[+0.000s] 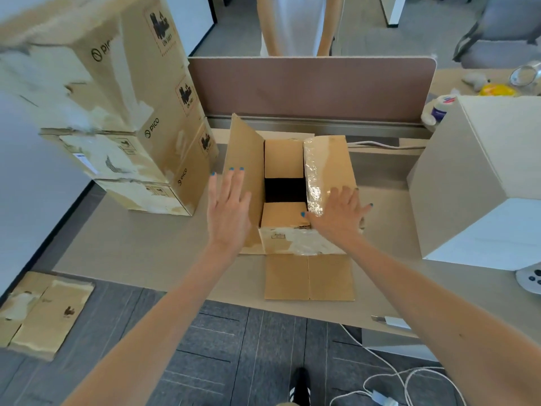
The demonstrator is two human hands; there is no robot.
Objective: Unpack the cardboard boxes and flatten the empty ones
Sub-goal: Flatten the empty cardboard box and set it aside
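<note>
Open cardboard box (281,241) on desk (146,244), between both hands. Left hand (228,209) flat, fingers straight, gripping nothing, against raised left flap (248,142). Right hand (339,212) spread, palm down, pressing taped right flap (330,159). Stacked boxes (140,112) beyond left hand; white box (480,183) outside right hand; flattened cardboard (44,312) on floor, left of left forearm

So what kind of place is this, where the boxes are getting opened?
Most likely an open-plan office. The open cardboard box sits on a long desk backed by a padded divider screen, and grey carpet tiles cover the floor.
</note>
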